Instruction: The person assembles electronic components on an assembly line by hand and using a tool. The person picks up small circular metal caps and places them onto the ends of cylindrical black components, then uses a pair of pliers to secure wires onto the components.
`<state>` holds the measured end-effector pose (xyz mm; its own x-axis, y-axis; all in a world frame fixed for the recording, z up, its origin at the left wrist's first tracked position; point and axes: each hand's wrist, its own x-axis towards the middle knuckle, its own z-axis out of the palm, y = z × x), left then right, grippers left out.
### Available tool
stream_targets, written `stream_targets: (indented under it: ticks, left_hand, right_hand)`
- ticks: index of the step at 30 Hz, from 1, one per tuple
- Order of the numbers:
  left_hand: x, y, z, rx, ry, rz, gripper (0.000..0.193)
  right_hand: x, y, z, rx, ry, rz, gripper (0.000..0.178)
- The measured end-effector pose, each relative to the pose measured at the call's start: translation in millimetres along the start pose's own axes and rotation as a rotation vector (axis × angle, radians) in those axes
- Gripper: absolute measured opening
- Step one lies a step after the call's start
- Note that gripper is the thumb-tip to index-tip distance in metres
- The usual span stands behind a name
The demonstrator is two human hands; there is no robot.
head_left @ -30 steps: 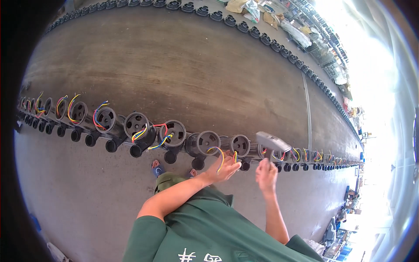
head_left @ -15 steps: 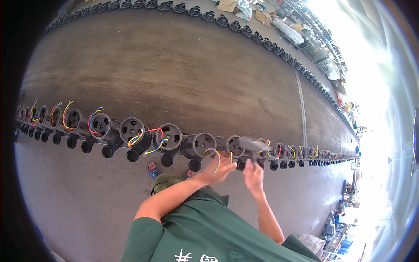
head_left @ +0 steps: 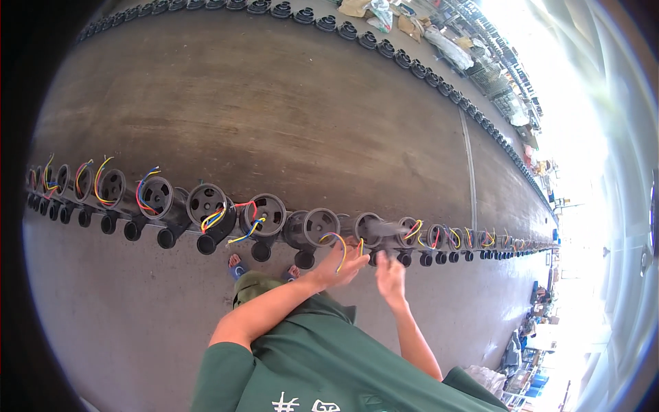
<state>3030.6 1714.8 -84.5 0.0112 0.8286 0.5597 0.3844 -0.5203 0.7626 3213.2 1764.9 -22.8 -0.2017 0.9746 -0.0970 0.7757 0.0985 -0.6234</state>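
Along the near edge of the long table stands a row of black round motor housings, each with a side spout and coloured wires. My left hand (head_left: 341,265) is closed beside the housing (head_left: 368,230) in front of me; what its fingers pinch is hidden. Yellow and blue wires (head_left: 339,242) from the neighbouring housing (head_left: 320,225) curve over this hand. My right hand (head_left: 390,276) grips a hammer (head_left: 386,228) by its handle, just right of my left hand. The hammer's grey head is smeared by motion over the right side of the housing.
The brown table top (head_left: 240,110) stretches away beyond the row. Another line of black round parts (head_left: 302,15) follows its far edge. Bags (head_left: 381,14) lie on the floor beyond. My feet in slippers (head_left: 237,266) stand on the grey floor below the near edge.
My right hand and the hammer have shifted a little left, closer to my left hand. The left hand stays nearly where it was by the same housing.
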Motion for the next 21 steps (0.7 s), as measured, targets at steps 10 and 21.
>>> stream_targets:
  ticks: [10,21]
  left_hand:
    - [-15.0,-7.9,2.8,0.307,0.050,0.118,0.040]
    - [-22.6,-1.3,48.3,0.308,-0.032,-0.197,0.041]
  right_hand:
    - [-7.6,-78.8,-46.2,0.527,-0.214,0.377,0.049]
    - [8.9,-11.5,-11.4,0.095,-0.192,0.257,0.048]
